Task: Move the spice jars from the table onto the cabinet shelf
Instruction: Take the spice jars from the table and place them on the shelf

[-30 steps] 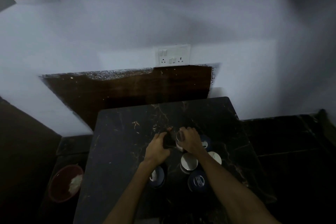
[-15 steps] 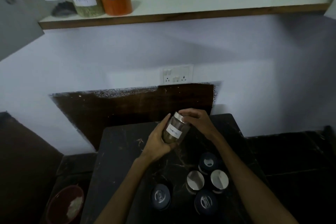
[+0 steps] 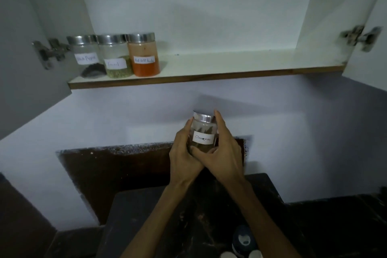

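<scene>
- The left hand [image 3: 184, 153] and right hand [image 3: 225, 153] wrap curled fingers round the cinnamon jar [image 3: 203, 136], held upright between them, in the air.
- Likely smooth, rigid and breakable; gripping the body below the metal lid [image 3: 204, 117] seems safest.
- The cabinet shelf [image 3: 230, 65] lies above the hands, its three jars [image 3: 114, 56] up and left.

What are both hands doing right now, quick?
Left hand: closed around the cinnamon jar, gripping its left side and bottom.
Right hand: closed on the same jar, fingers along its right side up to the lid.
</scene>
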